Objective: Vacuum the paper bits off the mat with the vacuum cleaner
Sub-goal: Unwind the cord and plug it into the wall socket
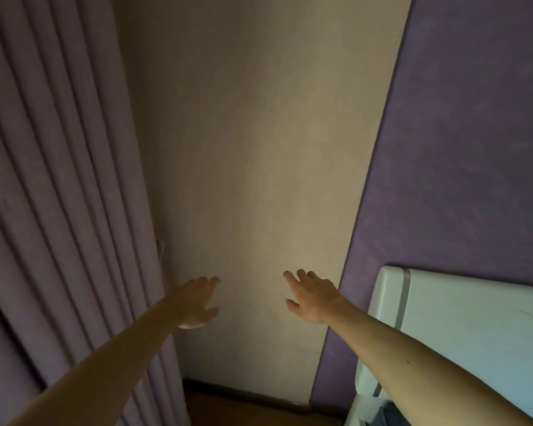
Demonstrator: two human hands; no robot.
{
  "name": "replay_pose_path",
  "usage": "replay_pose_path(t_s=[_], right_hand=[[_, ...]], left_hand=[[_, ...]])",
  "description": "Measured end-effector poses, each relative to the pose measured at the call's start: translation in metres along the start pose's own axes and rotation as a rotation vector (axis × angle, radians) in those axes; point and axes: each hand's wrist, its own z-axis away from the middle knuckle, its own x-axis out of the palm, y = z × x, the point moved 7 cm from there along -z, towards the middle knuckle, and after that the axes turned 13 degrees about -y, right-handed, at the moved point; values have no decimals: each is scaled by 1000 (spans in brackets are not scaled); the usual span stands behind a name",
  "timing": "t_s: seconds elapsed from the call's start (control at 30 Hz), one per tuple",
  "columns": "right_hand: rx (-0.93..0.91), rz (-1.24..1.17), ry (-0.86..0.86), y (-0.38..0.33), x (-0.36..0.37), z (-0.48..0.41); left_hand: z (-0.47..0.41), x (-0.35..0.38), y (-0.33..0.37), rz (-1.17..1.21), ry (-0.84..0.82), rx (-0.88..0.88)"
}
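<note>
In front of one beige wall (253, 149), two hands extend: left hand (194, 302) and right hand (311, 298), fingers straight, holding nothing. One curtain (59, 179) hangs left; one white appliance (462, 327) stands right.

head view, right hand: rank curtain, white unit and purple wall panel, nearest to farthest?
From the right hand, as the head view shows it:
1. Purple wall panel: its edge is just right of the hand.
2. White unit: lower right, a little beyond that edge.
3. Curtain: far left, past the left hand.
</note>
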Motion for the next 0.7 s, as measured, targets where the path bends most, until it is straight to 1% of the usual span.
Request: replay_pose_path(t_s=[0.27, 0.4, 0.57, 0.7], right_hand=[[-1, -18, -8, 28, 21, 5], [-12, -22, -21, 33, 38, 5], [-63, -51, -55, 23, 85, -3], [-84, -93, -120, 6, 139, -11]], left_hand=[[-22, 0, 30, -18, -15, -16], [-33, 15, 40, -18, -50, -19], [-43, 47, 42, 16, -79, -4], [-52, 89, 32, 44, -154, -5]])
